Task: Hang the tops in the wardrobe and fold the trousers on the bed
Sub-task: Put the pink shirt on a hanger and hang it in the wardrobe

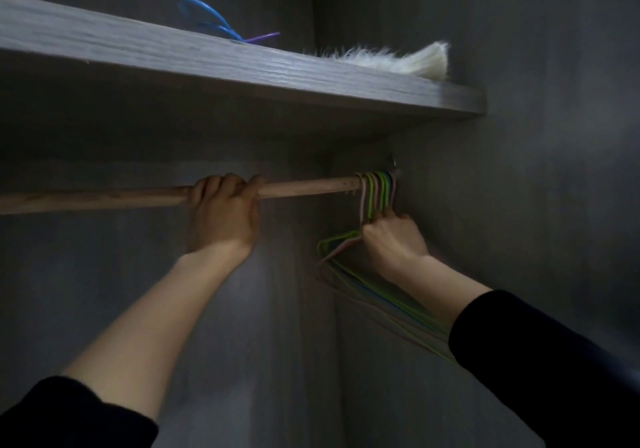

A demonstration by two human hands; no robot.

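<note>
Fingers of your right hand (394, 239) should single out one neck and lift its hook off the round wooden rail (104, 200), not drag the whole bunch of thin green, pink and blue hangers (376, 188). They curl tightly round that bunch at the rail's right end; your left hand (224, 215) grips the rail. No tops show.

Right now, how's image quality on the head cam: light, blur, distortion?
Head view: dim and grainy, no glare; wooden rail bows slightly from the wide lens; hangers below the right hand are soft, left hand on the rail fairly sharp.
</note>
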